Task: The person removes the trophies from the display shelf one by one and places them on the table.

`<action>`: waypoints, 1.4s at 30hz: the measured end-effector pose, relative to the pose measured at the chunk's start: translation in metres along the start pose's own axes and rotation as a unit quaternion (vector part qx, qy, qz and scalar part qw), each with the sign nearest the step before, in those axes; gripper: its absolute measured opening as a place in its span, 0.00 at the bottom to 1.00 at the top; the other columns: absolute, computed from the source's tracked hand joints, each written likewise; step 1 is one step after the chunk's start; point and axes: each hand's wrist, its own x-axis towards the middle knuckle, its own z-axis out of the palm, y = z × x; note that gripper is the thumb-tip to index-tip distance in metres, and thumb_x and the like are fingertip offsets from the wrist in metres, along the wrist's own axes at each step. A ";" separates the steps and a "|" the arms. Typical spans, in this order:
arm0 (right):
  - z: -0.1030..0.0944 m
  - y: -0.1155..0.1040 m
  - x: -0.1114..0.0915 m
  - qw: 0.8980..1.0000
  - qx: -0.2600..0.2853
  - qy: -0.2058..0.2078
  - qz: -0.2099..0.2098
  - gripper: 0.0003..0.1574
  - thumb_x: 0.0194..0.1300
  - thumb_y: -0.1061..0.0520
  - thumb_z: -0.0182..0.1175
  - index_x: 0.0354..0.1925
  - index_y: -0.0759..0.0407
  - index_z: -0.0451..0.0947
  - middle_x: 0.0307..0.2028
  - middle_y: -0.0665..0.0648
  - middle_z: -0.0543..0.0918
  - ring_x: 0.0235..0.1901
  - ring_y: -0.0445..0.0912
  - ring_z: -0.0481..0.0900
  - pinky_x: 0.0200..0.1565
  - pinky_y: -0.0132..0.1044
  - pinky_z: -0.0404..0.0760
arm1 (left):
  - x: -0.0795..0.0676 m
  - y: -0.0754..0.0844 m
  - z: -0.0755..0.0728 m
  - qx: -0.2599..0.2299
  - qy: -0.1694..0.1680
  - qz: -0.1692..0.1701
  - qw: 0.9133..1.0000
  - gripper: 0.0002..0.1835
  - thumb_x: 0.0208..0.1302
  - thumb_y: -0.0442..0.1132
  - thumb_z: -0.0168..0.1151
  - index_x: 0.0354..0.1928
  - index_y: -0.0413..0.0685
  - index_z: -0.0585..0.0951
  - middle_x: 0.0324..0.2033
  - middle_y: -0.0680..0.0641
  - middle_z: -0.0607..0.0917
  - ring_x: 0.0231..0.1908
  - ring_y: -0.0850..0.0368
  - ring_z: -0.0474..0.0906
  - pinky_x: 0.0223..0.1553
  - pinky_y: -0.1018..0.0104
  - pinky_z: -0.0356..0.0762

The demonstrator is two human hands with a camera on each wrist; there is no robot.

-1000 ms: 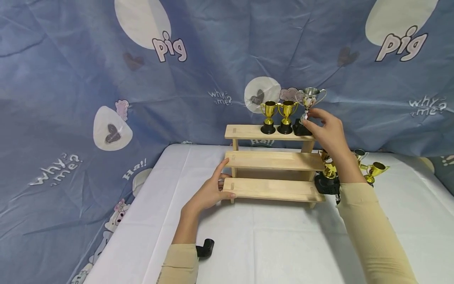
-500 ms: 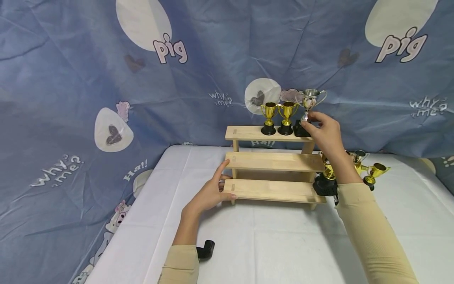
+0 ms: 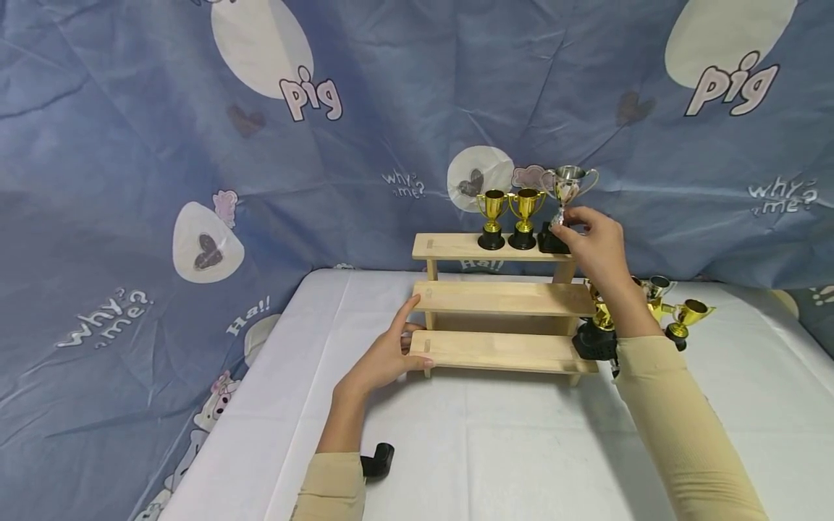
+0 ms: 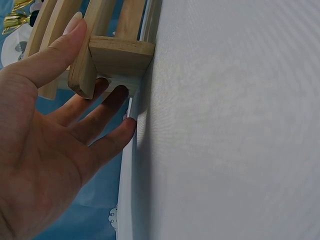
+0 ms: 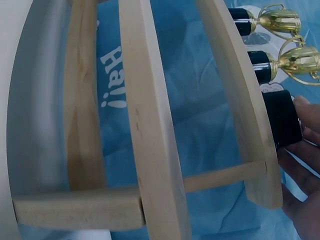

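Observation:
In the head view my right hand (image 3: pixel 599 250) pinches the stem of a silver trophy cup (image 3: pixel 567 187) between thumb and fingers. Its black base (image 5: pixel 283 119) is at the right end of the top shelf, beside two small gold trophy cups (image 3: pixel 492 206) standing upright. The three-tier wooden display stand (image 3: pixel 495 298) has bare middle and bottom shelves. My left hand (image 3: pixel 381 356) holds the stand's left end, thumb on the lowest shelf's front edge and index finger up at the middle shelf. In the left wrist view the other fingers (image 4: pixel 112 137) spread round the shelf's end.
Right of the stand, partly hidden by my right forearm, are more trophies, among them a gold cup (image 3: pixel 691 315) and a silver one (image 3: pixel 658 287). White cloth (image 3: pixel 521 449) covers the table. A blue printed curtain (image 3: pixel 365 145) hangs close behind the stand.
The view shifts slightly. Both hands, the stand and the silver trophy cup keep nearly the same places, the right hand still pinching the stem.

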 end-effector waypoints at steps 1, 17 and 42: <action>0.000 -0.001 0.000 1.000 0.000 0.003 -0.001 0.21 0.69 0.51 0.64 0.55 0.61 0.81 0.51 0.64 0.83 0.55 0.58 0.77 0.51 0.53 0.75 | 0.000 0.000 0.000 0.000 0.000 0.000 1.000 0.62 0.53 0.40 0.78 0.72 0.95 0.43 0.63 0.46 0.73 0.60 0.43 0.78 0.52 0.51 0.81; 0.001 -0.006 -0.006 1.000 0.002 0.029 -0.010 0.15 0.67 0.55 0.63 0.49 0.62 0.82 0.45 0.65 0.84 0.49 0.58 0.80 0.51 0.52 0.75 | -0.016 0.033 -0.003 -0.007 -0.008 -0.012 1.000 0.59 0.56 0.34 0.75 0.78 0.76 0.45 0.64 0.39 0.72 0.61 0.39 0.77 0.54 0.48 0.79; -0.013 -0.011 -0.021 1.000 0.001 0.017 -0.010 0.16 0.69 0.51 0.63 0.49 0.60 0.80 0.48 0.63 0.82 0.55 0.58 0.78 0.54 0.57 0.76 | -0.015 0.030 -0.003 -0.021 -0.008 -0.014 1.000 0.61 0.54 0.33 0.75 0.77 0.80 0.45 0.62 0.41 0.74 0.59 0.41 0.79 0.51 0.52 0.81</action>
